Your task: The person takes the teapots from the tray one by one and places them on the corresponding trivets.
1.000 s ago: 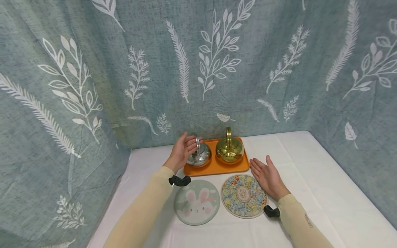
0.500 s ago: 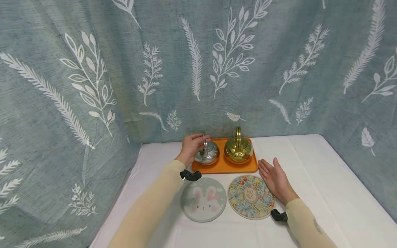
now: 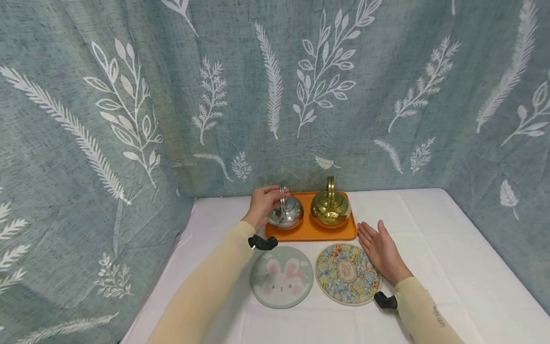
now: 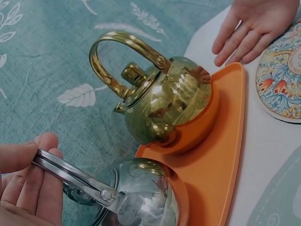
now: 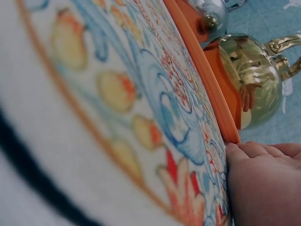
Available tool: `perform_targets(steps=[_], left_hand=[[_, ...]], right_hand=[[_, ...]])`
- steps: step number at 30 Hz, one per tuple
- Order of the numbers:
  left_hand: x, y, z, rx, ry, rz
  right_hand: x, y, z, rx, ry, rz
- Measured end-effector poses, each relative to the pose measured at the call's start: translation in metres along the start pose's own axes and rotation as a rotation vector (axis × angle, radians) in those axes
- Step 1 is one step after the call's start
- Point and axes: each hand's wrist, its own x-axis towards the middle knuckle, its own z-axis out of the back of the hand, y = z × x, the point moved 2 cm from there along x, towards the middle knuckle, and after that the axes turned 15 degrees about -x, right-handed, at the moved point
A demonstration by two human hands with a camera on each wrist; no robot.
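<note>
My left hand [image 3: 262,204] holds the arched handle of a silver kettle [image 3: 293,213]. In the left wrist view its thumb lies on the handle [image 4: 70,174] with the fingers underneath. The kettle sits on the left half of an orange tray [image 3: 315,235]. Beside it on the tray stands a gold kettle [image 3: 331,212], its handle upright. My right hand [image 3: 382,251] lies at the tray's front right corner, palm up and sideways, fingers straight. It is beside a round floral mat [image 3: 365,284] and holds nothing.
In front of the tray, left of the floral mat, lies a round grey-green mat [image 3: 281,298] with a rabbit face. A white cloth covers the table [image 3: 434,248]. Blue-green leaf-patterned curtains [image 3: 240,95] hang behind and at both sides.
My left hand's thumb has closed in on the silver kettle's handle, where the hand was spread before. The head view has shifted a little. Kettles, tray and right hand stay in place.
</note>
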Motion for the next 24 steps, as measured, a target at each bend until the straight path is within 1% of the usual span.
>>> perform_targets(steps=[5,10,17,21,24], left_hand=[[0.0007,0.0005,0.0028,0.003,0.008,0.005],[0.0005,0.0004,0.0024,-0.009,0.023,0.013],[-0.0025,0.0011,0.0048,-0.008,0.028,0.033],[-0.0029,-0.0001,0.0039,-0.021,0.024,0.030],[-0.0031,-0.0020,0.0020,-0.029,0.035,0.023]], right_hand=[[0.0020,-0.0014,-0.0021,-0.009,-0.016,-0.017],[0.0018,-0.0005,-0.0020,-0.010,-0.026,-0.013],[0.0013,-0.0041,-0.0027,-0.025,-0.012,-0.007],[0.0024,-0.0033,-0.0032,-0.040,-0.018,-0.009],[0.0035,-0.0015,-0.0023,-0.042,-0.023,-0.009]])
